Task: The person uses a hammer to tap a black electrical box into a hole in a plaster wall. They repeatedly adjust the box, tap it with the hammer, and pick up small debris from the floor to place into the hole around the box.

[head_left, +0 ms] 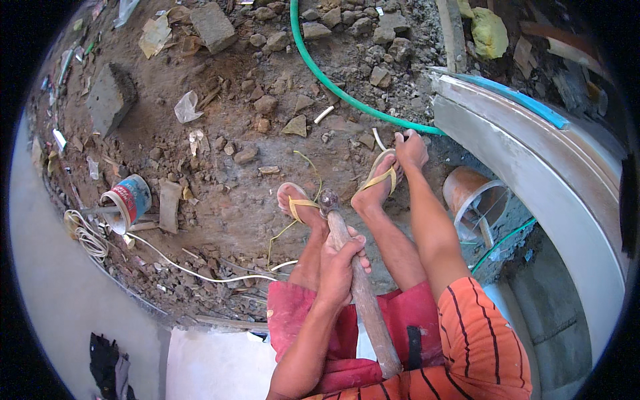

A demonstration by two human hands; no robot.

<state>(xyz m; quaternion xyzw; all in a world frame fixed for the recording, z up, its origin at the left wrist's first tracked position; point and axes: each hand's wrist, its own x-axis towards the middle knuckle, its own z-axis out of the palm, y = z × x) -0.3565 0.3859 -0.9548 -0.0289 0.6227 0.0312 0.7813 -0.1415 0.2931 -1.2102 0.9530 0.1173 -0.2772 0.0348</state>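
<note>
My left hand (345, 261) is closed round the thick wooden handle of a hammer (363, 300). Its small, rounded dark head (328, 199) points away from me, between my feet, while the handle's other end reaches back to my lap. Stretched forward, my right hand (412, 151) is low by the ground beside my right sandal (383, 175). Its fingers are closed, with a small dark bit showing at the fingertips; what it is I cannot make out. A short white pipe piece (379, 139) lies near those fingers.
A green hose (333, 90) curves across the rubble ahead. On the right are a tipped bucket (470, 193) and a long grey slab edge (520, 153). To the left lie a printed bucket (131, 200), a coiled white cable (90, 237) and a large block (111, 100).
</note>
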